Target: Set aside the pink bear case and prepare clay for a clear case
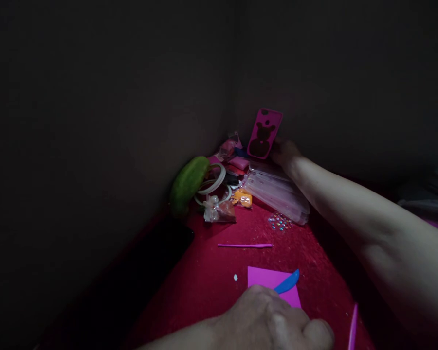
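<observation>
My right hand [284,150] reaches far across the table and grips the lower right edge of a pink phone case [265,133] with a dark bear shape on it. The case is held up at a slant, and my fingers are mostly hidden behind it. Close to me, my left hand [273,316] is closed, knuckles up, over the near part of a pink square sheet [264,277]. A blue plastic knife [289,283] sticks out past its knuckles; the handle is hidden, so I cannot tell whether this hand grips it.
Clear plastic cases [277,192] lie stacked beyond shiny gems [279,222]. Left of them are white tape rolls [213,182], an orange packet [243,198], a small bag [219,211] and a green cucumber-like object [190,182]. Pink sticks [245,246] lie on the red cloth [204,272]. Dark walls stand behind.
</observation>
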The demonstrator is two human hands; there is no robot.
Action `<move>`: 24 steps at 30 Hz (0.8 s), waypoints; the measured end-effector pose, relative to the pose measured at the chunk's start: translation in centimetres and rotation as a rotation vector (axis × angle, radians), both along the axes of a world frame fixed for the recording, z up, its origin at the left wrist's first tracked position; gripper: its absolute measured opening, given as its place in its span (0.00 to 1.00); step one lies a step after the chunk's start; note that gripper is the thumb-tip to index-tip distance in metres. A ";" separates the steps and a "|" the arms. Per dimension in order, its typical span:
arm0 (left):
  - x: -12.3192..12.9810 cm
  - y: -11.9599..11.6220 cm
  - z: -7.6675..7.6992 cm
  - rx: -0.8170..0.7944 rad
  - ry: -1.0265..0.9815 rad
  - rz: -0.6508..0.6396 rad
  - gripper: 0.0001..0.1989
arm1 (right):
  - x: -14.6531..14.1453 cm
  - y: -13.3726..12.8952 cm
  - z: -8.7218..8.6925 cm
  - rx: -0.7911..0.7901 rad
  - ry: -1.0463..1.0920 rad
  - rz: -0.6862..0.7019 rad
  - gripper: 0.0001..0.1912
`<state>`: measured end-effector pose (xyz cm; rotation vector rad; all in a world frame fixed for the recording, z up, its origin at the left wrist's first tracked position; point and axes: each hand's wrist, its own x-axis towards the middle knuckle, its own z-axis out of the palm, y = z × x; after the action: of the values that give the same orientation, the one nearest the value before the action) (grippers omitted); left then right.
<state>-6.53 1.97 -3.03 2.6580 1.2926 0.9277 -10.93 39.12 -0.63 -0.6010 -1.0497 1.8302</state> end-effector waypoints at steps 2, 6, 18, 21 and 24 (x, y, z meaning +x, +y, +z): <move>0.0 0.0 0.0 0.013 0.005 0.006 0.15 | 0.2 0.1 0.1 -0.055 -0.024 0.014 0.16; 0.1 0.0 -0.1 0.017 -0.017 0.028 0.17 | 0.5 -0.1 0.6 -0.134 -0.088 -0.011 0.18; 0.0 0.0 0.6 0.293 -0.293 0.047 0.17 | 7.9 -1.9 5.6 0.055 -0.538 -0.234 0.17; 0.0 0.0 0.4 0.270 -0.236 0.012 0.15 | 10.7 -4.6 5.6 0.283 -0.668 -0.183 0.17; 0.0 -0.1 0.3 0.269 -0.223 0.009 0.14 | 13.0 -8.3 4.6 0.566 -0.811 -0.030 0.21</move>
<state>-6.55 1.91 -2.71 2.6341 1.2066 1.4463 2.03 30.80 4.01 -1.0172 -1.9798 1.1503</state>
